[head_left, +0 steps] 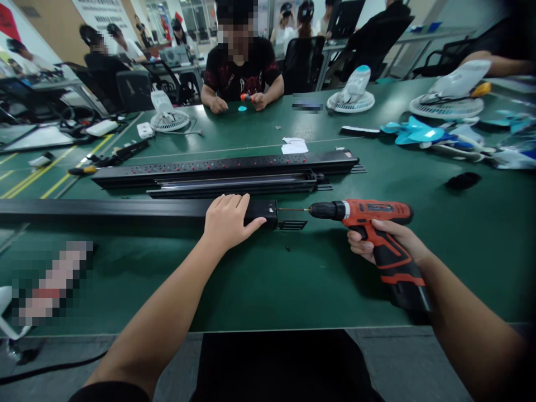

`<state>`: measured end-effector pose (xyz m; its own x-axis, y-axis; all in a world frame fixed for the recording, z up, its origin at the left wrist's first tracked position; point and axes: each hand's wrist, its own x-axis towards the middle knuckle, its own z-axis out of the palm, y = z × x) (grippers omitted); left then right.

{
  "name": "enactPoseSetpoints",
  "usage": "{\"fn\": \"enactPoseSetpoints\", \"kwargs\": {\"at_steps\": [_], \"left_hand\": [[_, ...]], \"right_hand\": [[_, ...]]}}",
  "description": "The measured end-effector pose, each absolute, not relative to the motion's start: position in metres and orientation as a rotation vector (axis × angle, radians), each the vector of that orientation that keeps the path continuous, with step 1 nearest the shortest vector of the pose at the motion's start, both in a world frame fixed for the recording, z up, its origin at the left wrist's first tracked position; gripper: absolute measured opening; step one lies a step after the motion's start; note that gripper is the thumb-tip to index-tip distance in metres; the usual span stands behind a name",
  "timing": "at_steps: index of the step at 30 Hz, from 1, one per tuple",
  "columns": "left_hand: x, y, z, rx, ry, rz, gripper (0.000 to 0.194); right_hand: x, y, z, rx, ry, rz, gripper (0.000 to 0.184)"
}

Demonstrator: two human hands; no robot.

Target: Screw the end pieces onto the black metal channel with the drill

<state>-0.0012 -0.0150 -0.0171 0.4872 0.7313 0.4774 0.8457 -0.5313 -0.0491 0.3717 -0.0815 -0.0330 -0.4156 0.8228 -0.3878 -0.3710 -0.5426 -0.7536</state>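
My right hand (383,237) is wrapped around the handle of an orange and black cordless drill (379,212). The drill points left, and its long thin bit (293,209) reaches the end face of a long black rectangular bar (104,207). Whether the tip sits in a screw there is too small to tell. My left hand (228,220) grips the bar from above near that end, fingers over its far side and thumb along the near side. A slotted black tab (292,225) sticks out below the bit.
Behind the bar lie a black power strip (234,163) with a row of sockets and a narrow black channel (234,183). Fan parts (352,100) and blue blades (412,131) lie farther back. A person (240,72) sits opposite. A screwdriver (81,170) is at left.
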Motion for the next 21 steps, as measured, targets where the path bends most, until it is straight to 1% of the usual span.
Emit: {"fn": "enactPoseSetpoints", "kwargs": {"at_steps": [15,21], "left_hand": [[-0.0037,-0.0104,-0.0187,-2.514,-1.324,-0.593,0.072],[-0.003,-0.0099,-0.0193,-2.509,-1.3,-0.622,0.062]], "right_hand": [[0.371,-0.082,-0.0328,-0.985,-0.728,2.003,0.031],[0.3734,-0.0817,-0.0352,-0.972,-0.722,2.029,0.031]]}}
